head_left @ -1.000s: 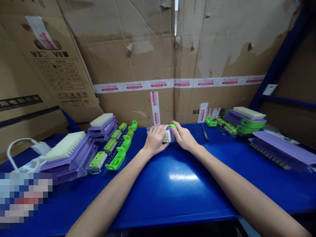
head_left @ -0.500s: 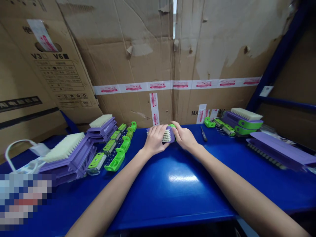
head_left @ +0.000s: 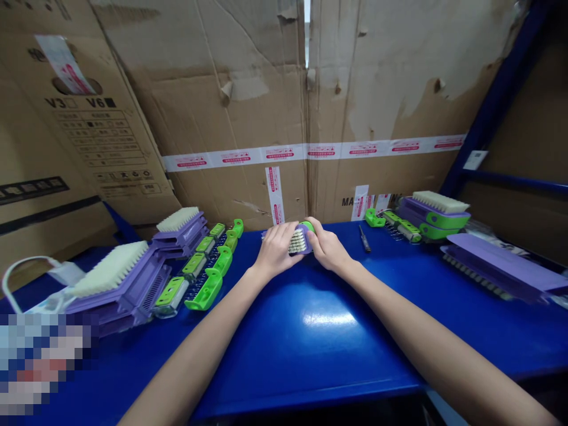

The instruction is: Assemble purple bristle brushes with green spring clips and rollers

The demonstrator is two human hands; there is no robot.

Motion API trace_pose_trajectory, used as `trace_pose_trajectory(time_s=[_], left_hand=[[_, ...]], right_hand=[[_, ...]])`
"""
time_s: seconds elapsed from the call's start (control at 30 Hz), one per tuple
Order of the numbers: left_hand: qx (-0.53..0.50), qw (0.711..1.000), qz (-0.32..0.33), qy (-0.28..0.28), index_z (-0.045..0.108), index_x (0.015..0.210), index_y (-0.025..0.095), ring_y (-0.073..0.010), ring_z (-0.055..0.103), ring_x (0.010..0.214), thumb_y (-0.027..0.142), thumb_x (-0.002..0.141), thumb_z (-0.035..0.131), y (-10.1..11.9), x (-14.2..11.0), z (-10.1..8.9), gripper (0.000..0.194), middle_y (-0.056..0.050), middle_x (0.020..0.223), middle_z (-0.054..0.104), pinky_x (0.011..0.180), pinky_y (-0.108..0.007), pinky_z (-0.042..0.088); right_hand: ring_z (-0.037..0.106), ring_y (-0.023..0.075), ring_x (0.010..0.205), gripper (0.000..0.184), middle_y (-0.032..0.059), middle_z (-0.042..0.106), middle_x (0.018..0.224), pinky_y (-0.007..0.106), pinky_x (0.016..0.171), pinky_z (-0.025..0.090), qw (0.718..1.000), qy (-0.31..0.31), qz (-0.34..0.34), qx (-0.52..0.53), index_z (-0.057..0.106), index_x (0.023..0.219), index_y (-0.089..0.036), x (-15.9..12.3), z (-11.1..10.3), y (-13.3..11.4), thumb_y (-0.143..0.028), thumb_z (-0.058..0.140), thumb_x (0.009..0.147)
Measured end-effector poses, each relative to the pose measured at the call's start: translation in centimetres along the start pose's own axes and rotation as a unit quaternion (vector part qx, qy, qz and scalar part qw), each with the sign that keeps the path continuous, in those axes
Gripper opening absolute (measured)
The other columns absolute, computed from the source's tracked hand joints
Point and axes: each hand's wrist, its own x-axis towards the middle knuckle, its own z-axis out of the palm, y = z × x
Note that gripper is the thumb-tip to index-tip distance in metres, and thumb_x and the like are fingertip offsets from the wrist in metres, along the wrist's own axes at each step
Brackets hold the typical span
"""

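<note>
Between my two hands, just above the far middle of the blue table (head_left: 328,355), is a purple brush (head_left: 297,242) with pale bristles facing me. My left hand (head_left: 278,247) wraps over its left part, fingers across the top and thumb below. On the right end, a green end cap (head_left: 307,226) shows, and my right hand (head_left: 326,244) grips there, thumb pressed to the near side. Both hands cover much of the brush, so its left end is mostly hidden.
To the left are stacked purple brush bodies (head_left: 119,296), green-topped modules (head_left: 194,265) and green end caps (head_left: 206,291). A dark screwdriver (head_left: 364,239) lies right of my hands. Green-capped brushes (head_left: 444,222) and a purple shell (head_left: 506,260) stand further right. Cardboard (head_left: 222,118) walls the back.
The whole view has shifted slightly. My hands keep their hold on the brush, which appears tilted a little more, with more of its bristles showing.
</note>
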Motion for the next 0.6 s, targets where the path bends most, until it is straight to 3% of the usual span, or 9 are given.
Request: trace_pose_trajectory(time_s=[0.13, 0.33, 0.6], left_hand=[[-0.007, 1.0, 0.007, 0.0, 0.039, 0.13, 0.014, -0.0305, 0.052, 0.108, 0.044, 0.073, 0.066, -0.1, -0.5, 0.3, 0.07, -0.016, 0.121, 0.055, 0.091, -0.044, 0.042], [0.011, 0.999, 0.01, 0.05, 0.034, 0.135, 0.012, -0.0306, 0.049, 0.112, 0.03, 0.076, 0.062, 0.0, -1.4, 0.8, 0.068, -0.018, 0.124, 0.05, 0.095, -0.044, 0.04], [0.009, 0.999, 0.018, 0.029, 0.029, 0.139, 0.014, -0.0314, 0.046, 0.117, 0.023, 0.075, 0.056, 0.2, -1.3, 0.7, 0.07, -0.018, 0.129, 0.045, 0.097, -0.047, 0.038]], right_hand=[[0.066, 0.0259, 0.087, 0.052, 0.0135, 0.066, 0.103, 0.038, 0.074, 0.05, 0.999, -0.009, 0.019, 0.038, 0.029, 0.136, -0.016, -0.3, 0.9, 0.0, -0.043, 0.033, 0.093], [0.064, 0.0283, 0.098, 0.063, 0.0171, 0.062, 0.115, 0.042, 0.08, 0.049, 0.993, -0.032, 0.08, 0.083, 0.014, 0.144, -0.016, -0.5, 1.6, -0.5, -0.048, 0.031, 0.092], [0.06, 0.031, 0.105, 0.067, 0.0204, 0.056, 0.124, 0.047, 0.085, 0.047, 0.988, -0.064, 0.112, 0.083, 0.01, 0.145, -0.015, -0.5, 1.9, -0.5, -0.053, 0.026, 0.092]])
